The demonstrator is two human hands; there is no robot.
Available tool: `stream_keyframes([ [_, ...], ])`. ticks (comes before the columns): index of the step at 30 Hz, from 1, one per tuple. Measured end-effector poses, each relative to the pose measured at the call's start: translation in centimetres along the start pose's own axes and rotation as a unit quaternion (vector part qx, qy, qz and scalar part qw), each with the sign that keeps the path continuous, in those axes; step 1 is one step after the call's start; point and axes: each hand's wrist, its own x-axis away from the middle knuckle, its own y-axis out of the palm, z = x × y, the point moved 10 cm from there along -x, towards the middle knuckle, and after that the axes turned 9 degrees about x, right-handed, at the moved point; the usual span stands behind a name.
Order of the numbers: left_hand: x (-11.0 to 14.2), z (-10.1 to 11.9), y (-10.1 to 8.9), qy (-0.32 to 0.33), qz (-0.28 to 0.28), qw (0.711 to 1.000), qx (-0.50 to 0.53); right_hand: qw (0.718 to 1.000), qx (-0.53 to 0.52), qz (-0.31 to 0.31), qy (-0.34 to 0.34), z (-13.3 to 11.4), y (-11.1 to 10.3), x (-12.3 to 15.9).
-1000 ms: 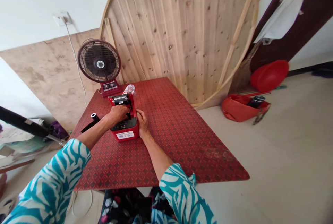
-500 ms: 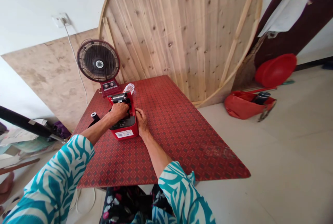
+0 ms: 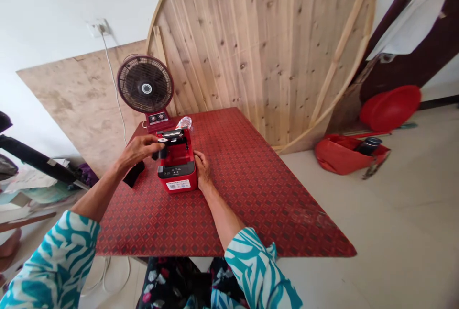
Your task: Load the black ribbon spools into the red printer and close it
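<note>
A small red printer [image 3: 177, 170] with its lid open stands on the red patterned table [image 3: 229, 189]. My left hand [image 3: 140, 148] is raised just left of the printer's open top, fingers pinched on a small dark roll [image 3: 162, 148] with a white end. My right hand [image 3: 202, 170] rests against the printer's right side, fingers curled along it. A black roll [image 3: 134, 173] lies on the table under my left wrist, partly hidden.
A dark red table fan [image 3: 146, 90] stands at the table's far left corner, a clear plastic bottle [image 3: 184, 122] lying behind the printer. A large round wooden board [image 3: 265, 46] leans on the wall. Red bag [image 3: 344, 153] and red basin [image 3: 390, 105] lie on the floor right.
My left hand has come up out of the printer's open compartment and moved left, holding a small dark roll. My right hand stays on the printer's side. The camera shifted slightly.
</note>
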Motion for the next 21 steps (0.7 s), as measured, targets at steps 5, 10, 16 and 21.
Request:
stream_keyframes([
  [5,0.2,-3.5,-3.9,-0.030,0.059,0.994,0.083,1.000,0.006,0.002,0.006,0.1,-0.5,0.2],
  [10,-2.1,-6.3,-4.3,0.002,0.070,0.997,0.034,0.999,-0.010,0.012,0.037,0.3,-0.8,0.4],
  [16,-5.7,-9.3,-3.3,0.029,0.072,0.997,0.010,0.996,-0.018,0.017,0.082,0.4,-0.9,0.7],
  [21,-7.4,-10.3,-0.9,0.060,0.040,0.997,0.038,0.995,-0.017,0.022,0.091,0.3,-1.1,0.7],
])
